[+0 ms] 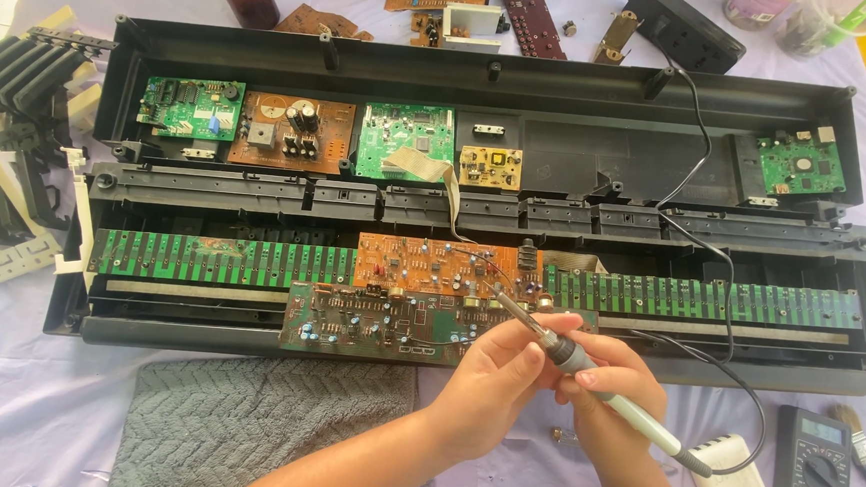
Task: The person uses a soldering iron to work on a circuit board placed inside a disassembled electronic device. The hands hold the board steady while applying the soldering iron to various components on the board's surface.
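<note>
**Soldering iron held two-handed over a loose board**

The iron (586,368) lies slantwise across the lower middle of the view, its metal tip pointing up-left and touching, or just short of, the right end of the green-brown board (388,323); which of the two cannot be told. Its pale handle runs down-right, and a black cord (744,393) leaves the butt and loops up over the case. The iron looks light and stiff, a pen-like tool. The bare shaft is best judged hot, so the grip belongs on the handle, behind the dark collar. The cord may tug sideways if it snags.

The right hand (610,385) is closed round the handle just behind the collar, as one holds a pen. The left hand (490,377) is curled beside it, fingertips at the collar, steadying; whether it truly grips cannot be told.

The board rests on the front rail of the opened keyboard case (484,71), partly over an orange board (442,266). It looks thin, rigid and fragile, best held by its edges.

Further out: green contact strips (222,259) to either side, small boards in the rear tray, a grey towel (262,424) on the cloth, a multimeter (820,468) and a brush (857,440) at the right.
</note>
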